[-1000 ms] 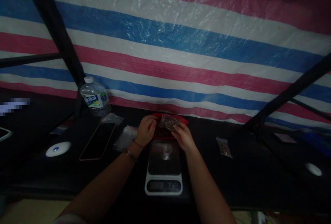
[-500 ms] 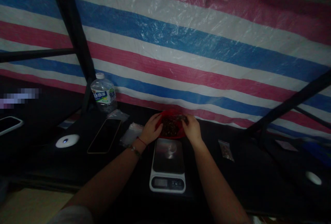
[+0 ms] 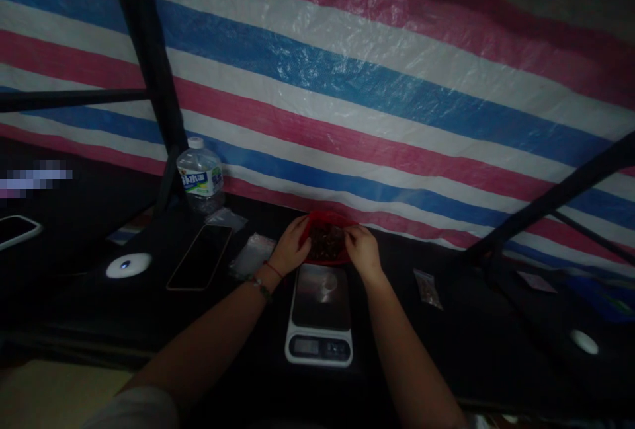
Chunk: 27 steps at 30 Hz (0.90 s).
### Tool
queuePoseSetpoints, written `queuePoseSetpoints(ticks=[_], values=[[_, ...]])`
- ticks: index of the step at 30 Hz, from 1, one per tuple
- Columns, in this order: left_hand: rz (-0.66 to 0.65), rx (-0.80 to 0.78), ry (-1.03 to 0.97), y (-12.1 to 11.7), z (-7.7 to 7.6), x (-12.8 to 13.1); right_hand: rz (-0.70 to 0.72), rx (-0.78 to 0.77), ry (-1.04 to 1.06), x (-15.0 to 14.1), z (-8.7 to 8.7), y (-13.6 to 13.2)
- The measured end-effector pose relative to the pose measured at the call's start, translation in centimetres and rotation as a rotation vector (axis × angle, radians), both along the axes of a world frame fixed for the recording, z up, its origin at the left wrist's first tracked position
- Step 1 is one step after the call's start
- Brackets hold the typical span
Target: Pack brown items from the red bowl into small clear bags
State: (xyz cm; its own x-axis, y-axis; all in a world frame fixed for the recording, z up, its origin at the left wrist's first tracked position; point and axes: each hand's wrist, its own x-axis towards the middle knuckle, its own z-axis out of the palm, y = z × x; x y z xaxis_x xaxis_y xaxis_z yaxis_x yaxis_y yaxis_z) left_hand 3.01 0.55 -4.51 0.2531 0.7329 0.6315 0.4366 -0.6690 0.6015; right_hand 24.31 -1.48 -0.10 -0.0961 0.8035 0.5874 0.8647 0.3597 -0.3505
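A red bowl (image 3: 333, 216) with dark small pieces (image 3: 326, 240) in it stands at the back of the black table, below the striped sheet. My left hand (image 3: 292, 247) grips the bowl's left rim, thumb on the inner side. Over the right side of the bowl, the fingers of my right hand (image 3: 363, 250) are drawn together at the dark pieces; what they hold is too dark to make out. Between my forearms, just in front of the bowl, lies a white kitchen scale (image 3: 320, 316) with a dark plate and a small display.
Clear plastic bags (image 3: 252, 256), a phone (image 3: 201, 258), a white oval device (image 3: 129, 265) and a large plastic bottle (image 3: 200, 178) are on the left. To the right lie a small filled bag (image 3: 427, 289) and another white oval object (image 3: 584, 342). Dark frame bars (image 3: 153, 65) rise beside the sheet.
My right hand has shifted slightly left and inward over the bowl. A dark piece seen by its fingers before no longer shows there. My left hand keeps its place on the rim.
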Motion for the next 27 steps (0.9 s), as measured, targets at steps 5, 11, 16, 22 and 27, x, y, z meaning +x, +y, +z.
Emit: queuePoseSetpoints(ticks=[5, 11, 16, 22, 27], values=[[0.021, 0.003, -0.007, -0.1, 0.0, 0.1, -0.030, 0.059, 0.022, -0.2, 0.6, -0.1], [0.018, 0.008, 0.019, -0.3, 0.2, 0.1, -0.034, 0.113, 0.078, -1.0, 0.4, 0.1], [0.018, 0.007, 0.026, -0.1, -0.1, 0.1, -0.035, 0.132, 0.115, -1.3, 0.3, 0.3], [0.008, 0.005, 0.018, 0.1, -0.4, 0.1, -0.031, 0.168, 0.157, -1.3, 0.2, 0.2], [0.003, 0.003, 0.028, 0.0, -0.4, 0.1, -0.005, 0.163, 0.158, -0.9, -0.7, -0.4]])
